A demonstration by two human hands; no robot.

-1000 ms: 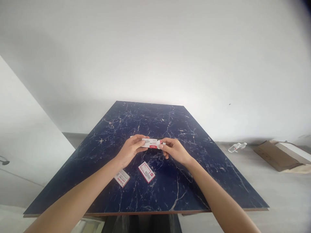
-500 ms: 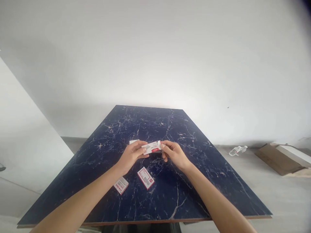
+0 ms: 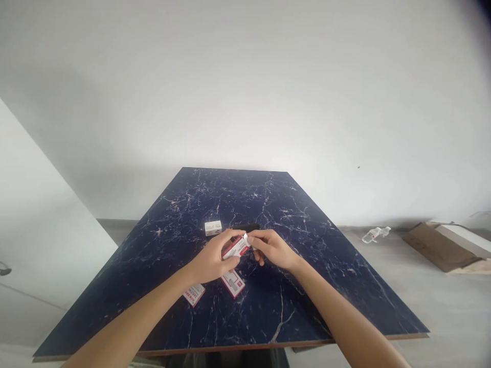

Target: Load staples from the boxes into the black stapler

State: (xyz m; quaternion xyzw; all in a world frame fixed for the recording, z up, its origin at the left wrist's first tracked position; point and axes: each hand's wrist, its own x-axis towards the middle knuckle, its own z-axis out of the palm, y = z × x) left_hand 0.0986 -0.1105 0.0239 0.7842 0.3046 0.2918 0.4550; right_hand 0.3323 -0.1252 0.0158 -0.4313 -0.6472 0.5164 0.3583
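My left hand [image 3: 213, 259] grips a small red and white box [image 3: 235, 248] above the dark blue marble table [image 3: 314, 286]. The fingers of my right hand [image 3: 270, 247] pinch the flap at the box's right end. Under my hands lie two more red and white boxes, one [image 3: 233, 282] just below the held box and one [image 3: 194, 294] beside my left forearm. A small white box [image 3: 213, 227] sits further back. A flat black object [image 3: 245, 227] lies just behind my hands, partly hidden.
A white wall stands behind the table. On the grey floor to the right lie a clear plastic bottle [image 3: 374, 234] and flattened cardboard [image 3: 447, 246]. A white panel stands at the left.
The held box has tilted and come lower and nearer the table. My hands have drawn closer together. The small white box and the black object behind them are now uncovered.
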